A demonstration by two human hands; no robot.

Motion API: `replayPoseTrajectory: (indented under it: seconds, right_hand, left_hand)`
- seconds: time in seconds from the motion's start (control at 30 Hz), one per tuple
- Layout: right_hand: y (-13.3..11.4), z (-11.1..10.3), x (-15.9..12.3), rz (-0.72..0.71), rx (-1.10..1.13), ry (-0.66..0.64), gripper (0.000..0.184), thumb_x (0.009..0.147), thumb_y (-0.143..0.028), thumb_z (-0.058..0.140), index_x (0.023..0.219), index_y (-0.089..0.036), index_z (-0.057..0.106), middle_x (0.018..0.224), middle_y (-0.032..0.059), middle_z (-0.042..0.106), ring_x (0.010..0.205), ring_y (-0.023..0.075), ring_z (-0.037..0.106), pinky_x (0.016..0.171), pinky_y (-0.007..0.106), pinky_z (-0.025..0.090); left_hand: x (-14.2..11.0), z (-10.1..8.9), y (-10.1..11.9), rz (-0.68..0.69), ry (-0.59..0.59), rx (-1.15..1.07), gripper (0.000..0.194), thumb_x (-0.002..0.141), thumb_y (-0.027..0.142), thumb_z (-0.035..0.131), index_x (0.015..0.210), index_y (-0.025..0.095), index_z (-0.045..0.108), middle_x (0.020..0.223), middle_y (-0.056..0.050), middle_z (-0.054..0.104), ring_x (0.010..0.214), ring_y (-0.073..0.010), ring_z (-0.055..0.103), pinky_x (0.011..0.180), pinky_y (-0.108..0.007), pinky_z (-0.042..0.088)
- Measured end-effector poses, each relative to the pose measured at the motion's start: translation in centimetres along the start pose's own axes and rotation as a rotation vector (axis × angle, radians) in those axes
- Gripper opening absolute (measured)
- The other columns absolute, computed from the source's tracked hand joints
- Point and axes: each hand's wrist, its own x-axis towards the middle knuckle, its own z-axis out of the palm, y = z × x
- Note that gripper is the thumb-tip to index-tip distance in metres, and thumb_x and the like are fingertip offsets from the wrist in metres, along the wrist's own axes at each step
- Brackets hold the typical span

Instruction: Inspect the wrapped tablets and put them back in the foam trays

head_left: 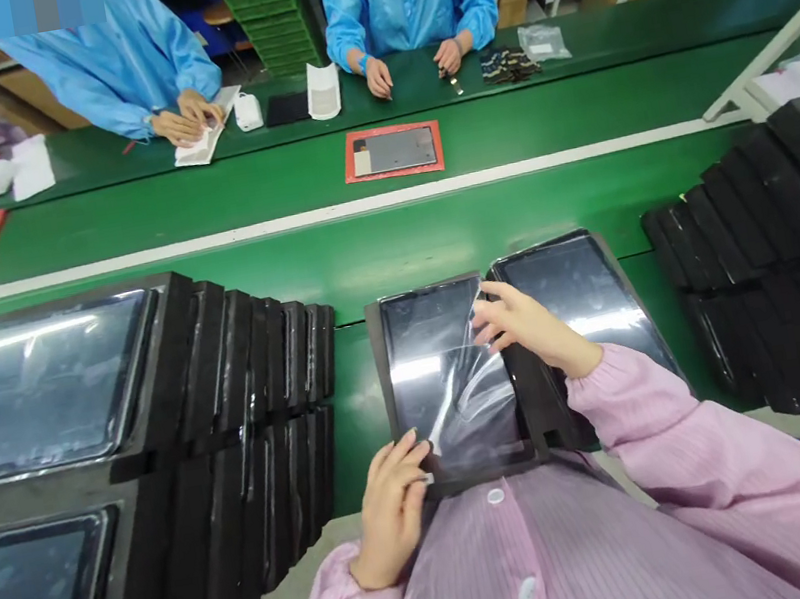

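In front of me a tablet screen [417, 337] with a dark glossy face lies in a black foam tray [378, 343]. A clear protective film [473, 399] covers it, wrinkled and lifted along a diagonal fold from lower left to upper right. My right hand [526, 325] pinches the film near the screen's upper right corner. At the lower left corner my left hand [394, 503] has its fingers closed on the film's edge, with a small white tab [428, 478] by the fingertips. A second tablet screen [580, 286] in black foam lies partly under my right forearm.
Stacks of black foam trays [229, 367] with screens rise at my left, and more trays [769, 282] at my right. Beyond a white strip [326, 214], a red-edged panel [396, 150] lies on the green bench [239, 198]. Two co-workers in blue handle small parts opposite.
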Motion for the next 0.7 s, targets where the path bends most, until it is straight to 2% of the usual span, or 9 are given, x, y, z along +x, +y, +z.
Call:
replayPoseTrajectory:
  seconds: [0.07, 0.17, 0.27, 0.33, 0.37, 0.4, 0.5, 0.6, 0.7]
  right_hand:
    - [-0.4, 1.2, 0.7, -0.114, -0.245, 0.095, 0.060, 0.080, -0.021, 0.055, 0.134, -0.009, 0.034, 0.071, 0.0008, 0.063, 0.061, 0.0171, 0.063, 0.058, 0.030, 0.053]
    - [0.3, 2.2, -0.9, -0.397, -0.461, 0.075, 0.058, 0.079, -0.015, 0.048, 0.135, -0.009, 0.034, 0.068, -0.0007, 0.063, 0.065, 0.0178, 0.063, 0.071, 0.035, 0.052]
    - [1.1, 1.1, -4.3, -0.458, -0.414, -0.443, 0.063, 0.083, -0.020, 0.047, 0.142, -0.014, 0.026, 0.071, -0.0025, 0.068, 0.065, 0.0146, 0.065, 0.072, 0.031, 0.053]
    - [1.4, -0.6, -6.1, -0.387, -0.373, -0.825, 0.056, 0.085, -0.022, 0.049, 0.139, -0.022, 0.036, 0.072, -0.0051, 0.071, 0.070, 0.0133, 0.068, 0.075, 0.029, 0.053]
    - [1.5, -1.6, -6.6, -0.351, -0.364, -0.909, 0.050, 0.085, -0.023, 0.050, 0.135, -0.025, 0.044, 0.072, -0.0058, 0.071, 0.074, 0.0135, 0.069, 0.078, 0.029, 0.053]
    - [1.6, -2.5, -6.9, -0.322, -0.363, -0.919, 0.044, 0.086, -0.024, 0.051, 0.130, -0.027, 0.050, 0.072, -0.0059, 0.072, 0.078, 0.0141, 0.069, 0.081, 0.030, 0.052]
    - [2.1, -4.7, -7.0, -0.236, -0.361, -0.722, 0.038, 0.084, -0.027, 0.052, 0.122, -0.027, 0.058, 0.076, -0.0032, 0.073, 0.081, 0.0171, 0.069, 0.081, 0.034, 0.053]
    - [2.7, -6.3, -7.0, -0.165, -0.338, -0.540, 0.043, 0.080, -0.033, 0.056, 0.122, -0.025, 0.058, 0.095, 0.0041, 0.074, 0.088, 0.0207, 0.068, 0.083, 0.038, 0.053]
    - [3.3, -7.7, -7.6, -0.132, -0.257, -0.343, 0.048, 0.077, -0.044, 0.059, 0.120, -0.023, 0.058, 0.104, 0.0092, 0.071, 0.097, 0.0240, 0.066, 0.089, 0.042, 0.052]
  left_hand:
    - [-0.4, -0.3, -0.4, 0.152, -0.162, 0.197, 0.012, 0.083, 0.027, 0.051, 0.082, 0.024, 0.062, 0.101, -0.009, 0.073, 0.107, -0.0268, 0.063, 0.094, -0.046, 0.043]
    - [-0.7, -0.4, -0.7, 0.226, -0.201, 0.301, 0.015, 0.084, 0.022, 0.049, 0.092, 0.022, 0.062, 0.109, -0.012, 0.070, 0.112, -0.0275, 0.061, 0.098, -0.047, 0.039]
    - [-0.9, -0.3, -0.6, 0.170, -0.232, 0.301, 0.019, 0.084, 0.021, 0.047, 0.095, 0.022, 0.063, 0.110, -0.012, 0.070, 0.114, -0.0278, 0.059, 0.100, -0.048, 0.036]
    - [-1.0, -0.2, -0.3, 0.157, -0.238, 0.328, 0.020, 0.085, 0.021, 0.046, 0.095, 0.022, 0.063, 0.109, -0.012, 0.071, 0.113, -0.0276, 0.060, 0.101, -0.047, 0.034]
    - [-0.9, -0.1, -0.1, 0.180, -0.225, 0.366, 0.021, 0.086, 0.021, 0.045, 0.095, 0.022, 0.063, 0.108, -0.012, 0.071, 0.111, -0.0272, 0.061, 0.100, -0.046, 0.034]
    - [-0.9, -0.1, 0.2, 0.219, -0.207, 0.417, 0.021, 0.086, 0.021, 0.044, 0.093, 0.022, 0.063, 0.106, -0.011, 0.072, 0.109, -0.0266, 0.062, 0.099, -0.045, 0.034]
    - [-0.4, 0.3, 1.9, 0.283, -0.134, 0.605, 0.022, 0.088, 0.021, 0.041, 0.092, 0.020, 0.063, 0.101, -0.009, 0.073, 0.102, -0.0240, 0.065, 0.094, -0.040, 0.037]
    - [1.1, 1.3, 4.5, 0.196, -0.070, 0.796, 0.024, 0.088, 0.021, 0.044, 0.099, 0.021, 0.065, 0.093, -0.007, 0.072, 0.090, -0.0228, 0.066, 0.082, -0.037, 0.042]
    - [4.8, 3.1, 6.9, 0.136, -0.147, 0.964, 0.025, 0.086, 0.028, 0.050, 0.105, 0.023, 0.067, 0.081, -0.007, 0.069, 0.070, -0.0229, 0.062, 0.067, -0.037, 0.044]
